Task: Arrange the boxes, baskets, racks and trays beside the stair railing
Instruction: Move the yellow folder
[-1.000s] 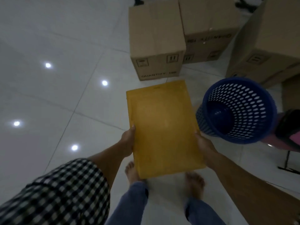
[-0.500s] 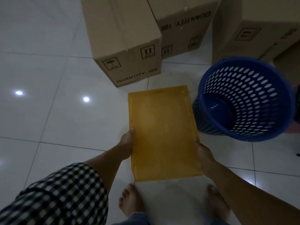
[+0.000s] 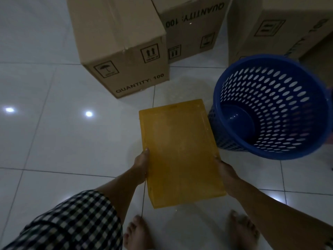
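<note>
The three cardboard boxes are being seen larger and nearer than a second ago, so the person is being brought close to the group standing on the tiled floor. The blue perforated basket, which was at the right side of the view before, is now being met at close range, standing just in front of the right box. The yellow tray is being carried flat and lengthwise into the free place in front of the left box. Its far right corner is now being held just beside the basket wall; whether it is touching cannot be told. It seems that the tray is being lowered to the floor there, but it is not yet set down. The tray is being grasped at both long edges: the left hand with its thumb on top, the right hand at the opposite edge, the other fingers being hidden under the tray. No stair railing is being shown.
</note>
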A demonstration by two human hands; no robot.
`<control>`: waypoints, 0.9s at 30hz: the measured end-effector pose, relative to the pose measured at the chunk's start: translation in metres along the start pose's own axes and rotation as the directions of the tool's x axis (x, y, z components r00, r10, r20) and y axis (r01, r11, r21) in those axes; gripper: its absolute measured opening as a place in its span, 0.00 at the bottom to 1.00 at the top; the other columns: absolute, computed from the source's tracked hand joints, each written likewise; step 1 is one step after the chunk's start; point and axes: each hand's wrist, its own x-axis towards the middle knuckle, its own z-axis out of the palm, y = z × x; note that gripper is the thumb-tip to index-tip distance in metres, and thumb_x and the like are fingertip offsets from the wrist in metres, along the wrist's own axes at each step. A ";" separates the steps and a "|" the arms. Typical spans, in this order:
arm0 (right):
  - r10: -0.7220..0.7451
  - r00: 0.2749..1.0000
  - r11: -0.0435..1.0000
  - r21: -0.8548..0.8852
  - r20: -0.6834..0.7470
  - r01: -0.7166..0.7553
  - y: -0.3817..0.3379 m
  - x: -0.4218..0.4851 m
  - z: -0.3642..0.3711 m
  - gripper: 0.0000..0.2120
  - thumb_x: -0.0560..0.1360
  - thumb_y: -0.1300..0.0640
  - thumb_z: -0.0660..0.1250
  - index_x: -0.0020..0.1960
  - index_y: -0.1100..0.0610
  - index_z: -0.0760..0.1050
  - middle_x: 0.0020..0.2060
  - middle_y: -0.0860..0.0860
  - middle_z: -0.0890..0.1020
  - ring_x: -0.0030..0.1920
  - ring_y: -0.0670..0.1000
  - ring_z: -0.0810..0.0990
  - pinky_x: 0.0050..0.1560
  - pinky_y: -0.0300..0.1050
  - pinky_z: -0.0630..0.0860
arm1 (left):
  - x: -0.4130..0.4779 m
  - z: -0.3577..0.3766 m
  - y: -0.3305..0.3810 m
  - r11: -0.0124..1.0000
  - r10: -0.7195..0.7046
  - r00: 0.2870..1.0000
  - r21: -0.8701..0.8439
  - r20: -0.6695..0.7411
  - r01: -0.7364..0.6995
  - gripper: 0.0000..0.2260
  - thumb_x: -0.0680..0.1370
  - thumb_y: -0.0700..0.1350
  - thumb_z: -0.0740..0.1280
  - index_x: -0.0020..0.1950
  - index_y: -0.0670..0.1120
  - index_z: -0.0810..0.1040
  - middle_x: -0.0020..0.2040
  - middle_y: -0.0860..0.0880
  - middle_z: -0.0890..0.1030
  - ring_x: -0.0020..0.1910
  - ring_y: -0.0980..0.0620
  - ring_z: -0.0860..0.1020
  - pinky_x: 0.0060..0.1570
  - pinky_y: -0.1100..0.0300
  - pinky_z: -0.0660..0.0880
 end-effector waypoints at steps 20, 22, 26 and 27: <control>-0.329 0.935 0.926 -0.148 0.131 0.346 -0.104 -0.184 -0.022 0.48 0.66 0.23 0.59 0.79 0.47 0.59 0.72 0.48 0.71 0.67 0.54 0.73 0.69 0.56 0.71 | -0.175 0.015 0.094 0.754 0.323 0.940 0.629 -0.109 -0.187 0.26 0.83 0.55 0.58 0.79 0.47 0.58 0.74 0.43 0.68 0.70 0.41 0.69 0.66 0.48 0.68; -0.387 0.916 0.899 -0.178 0.105 0.400 -0.132 -0.244 -0.031 0.42 0.73 0.29 0.61 0.80 0.48 0.57 0.74 0.49 0.68 0.70 0.54 0.71 0.70 0.55 0.69 | -0.218 0.015 0.120 0.642 0.416 0.907 0.727 -0.063 -0.244 0.28 0.82 0.57 0.58 0.79 0.47 0.58 0.74 0.43 0.68 0.70 0.42 0.69 0.66 0.48 0.69; -0.460 0.888 0.848 -0.305 -0.016 0.434 -0.160 -0.348 -0.060 0.37 0.79 0.38 0.61 0.80 0.51 0.52 0.75 0.53 0.65 0.72 0.58 0.67 0.68 0.52 0.67 | -0.308 0.014 0.168 0.427 0.533 0.844 0.845 0.050 -0.320 0.29 0.81 0.58 0.58 0.79 0.50 0.56 0.74 0.44 0.66 0.70 0.42 0.68 0.67 0.44 0.68; -0.477 0.877 0.840 -0.323 -0.055 0.436 -0.163 -0.371 -0.067 0.38 0.79 0.38 0.62 0.81 0.51 0.50 0.76 0.54 0.64 0.73 0.58 0.66 0.68 0.52 0.67 | -0.331 0.012 0.177 0.368 0.553 0.830 0.871 0.077 -0.326 0.29 0.81 0.58 0.57 0.79 0.51 0.55 0.76 0.45 0.64 0.71 0.42 0.67 0.67 0.44 0.67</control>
